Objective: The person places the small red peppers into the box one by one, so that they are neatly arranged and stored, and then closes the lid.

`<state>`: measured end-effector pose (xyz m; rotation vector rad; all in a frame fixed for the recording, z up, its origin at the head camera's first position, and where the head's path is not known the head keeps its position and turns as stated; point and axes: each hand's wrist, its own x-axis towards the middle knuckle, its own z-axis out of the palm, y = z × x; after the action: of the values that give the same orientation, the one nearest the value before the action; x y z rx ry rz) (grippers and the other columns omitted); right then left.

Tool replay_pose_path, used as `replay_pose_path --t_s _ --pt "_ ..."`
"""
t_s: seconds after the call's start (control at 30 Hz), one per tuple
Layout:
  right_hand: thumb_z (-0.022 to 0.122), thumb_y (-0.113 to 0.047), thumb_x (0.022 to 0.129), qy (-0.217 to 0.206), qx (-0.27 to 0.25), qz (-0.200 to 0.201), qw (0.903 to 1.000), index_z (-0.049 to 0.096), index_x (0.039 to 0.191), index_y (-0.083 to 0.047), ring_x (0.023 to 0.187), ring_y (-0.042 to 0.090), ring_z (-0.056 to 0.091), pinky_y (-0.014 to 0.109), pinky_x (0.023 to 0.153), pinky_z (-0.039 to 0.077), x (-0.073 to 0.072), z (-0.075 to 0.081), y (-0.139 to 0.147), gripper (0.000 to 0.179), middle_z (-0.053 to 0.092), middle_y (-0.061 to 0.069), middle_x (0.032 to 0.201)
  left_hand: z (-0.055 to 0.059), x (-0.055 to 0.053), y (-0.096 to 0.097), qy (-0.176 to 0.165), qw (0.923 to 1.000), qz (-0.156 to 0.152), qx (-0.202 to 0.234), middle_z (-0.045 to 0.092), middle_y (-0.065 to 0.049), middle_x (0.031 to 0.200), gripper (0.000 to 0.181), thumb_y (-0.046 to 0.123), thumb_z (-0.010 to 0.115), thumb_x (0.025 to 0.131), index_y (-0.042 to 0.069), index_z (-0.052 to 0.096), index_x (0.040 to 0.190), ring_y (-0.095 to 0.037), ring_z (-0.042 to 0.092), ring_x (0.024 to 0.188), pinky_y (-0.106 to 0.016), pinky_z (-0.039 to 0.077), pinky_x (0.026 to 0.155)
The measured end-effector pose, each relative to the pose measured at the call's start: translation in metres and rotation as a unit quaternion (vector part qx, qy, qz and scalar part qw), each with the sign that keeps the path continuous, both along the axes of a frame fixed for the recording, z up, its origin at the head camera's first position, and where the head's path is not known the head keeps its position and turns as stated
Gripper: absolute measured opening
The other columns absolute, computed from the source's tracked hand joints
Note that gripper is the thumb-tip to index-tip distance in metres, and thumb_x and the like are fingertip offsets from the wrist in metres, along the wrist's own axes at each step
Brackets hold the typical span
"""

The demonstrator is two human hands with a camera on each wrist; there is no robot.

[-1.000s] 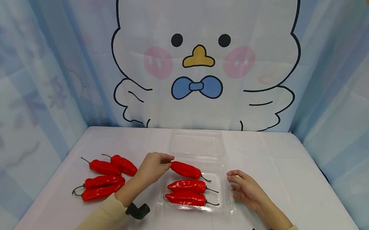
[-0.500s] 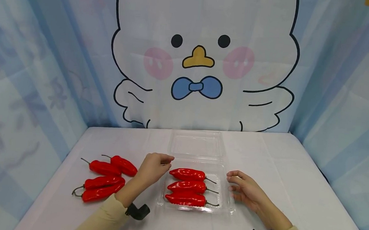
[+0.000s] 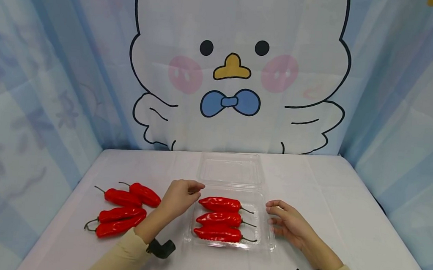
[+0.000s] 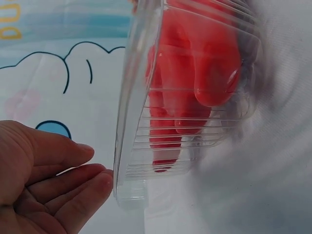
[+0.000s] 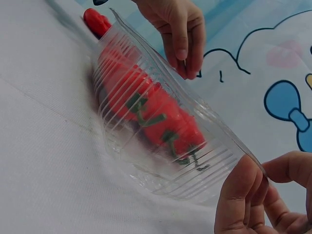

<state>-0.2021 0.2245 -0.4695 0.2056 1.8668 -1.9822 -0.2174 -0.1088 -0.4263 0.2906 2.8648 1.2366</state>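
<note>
While the right hand (image 3: 289,223) pinches the right edge of the clear container (image 3: 227,244), the left hand (image 3: 182,196) hangs beside its left edge, fingers loosely parted; three red peppers (image 3: 219,218) lie inside, four loose peppers (image 3: 120,214) near the left edge of the table (image 3: 334,195)

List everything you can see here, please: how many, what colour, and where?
Table: one, white, across the lower part of the head view
Backdrop: one, pale with a cartoon bird, behind the table
Side curtains: two, blue and white, left and right
Container: one, clear plastic, mid-table
Lid: one, clear, open, behind the container's base
Packed peppers: at least three, red, side by side in the base
Loose peppers: four, red, on the table, left of the container
Wrist cameras: two, black, one per wrist
Sleeves: two, pale yellow, on the forearms
Left hand: one, bare, at the container's left edge
Right hand: one, bare, at its right edge
</note>
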Motion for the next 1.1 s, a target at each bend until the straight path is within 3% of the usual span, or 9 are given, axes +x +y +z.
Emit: replay_pose_path --t_s 0.47,1.1 --pt "0.061 -0.019 0.103 0.0 -0.005 0.004 1.0 0.053 0.122 -0.01 0.078 0.01 0.057 0.02 0.06 0.053 -0.001 -0.001 0.0 0.022 0.052 -0.001 0.104 -0.002 0.004 -0.004 0.064 0.9972 -0.002 -0.039 0.073 -0.01 0.128 0.03 0.015 0.077 0.092 0.013 0.075 0.122 -0.035 0.07 0.114 -0.046 0.062 0.088" --pt "0.061 -0.02 0.103 0.004 0.009 0.001 0.9999 0.053 0.122 -0.009 0.08 0.011 0.057 0.022 0.061 0.054 -0.002 -0.002 -0.001 0.023 0.052 0.0 0.105 -0.006 0.004 -0.018 0.069 0.992 0.049 -0.094 0.07 -0.01 0.131 0.033 0.019 0.081 0.089 0.015 0.074 0.121 -0.032 0.066 0.12 -0.05 0.058 0.097"
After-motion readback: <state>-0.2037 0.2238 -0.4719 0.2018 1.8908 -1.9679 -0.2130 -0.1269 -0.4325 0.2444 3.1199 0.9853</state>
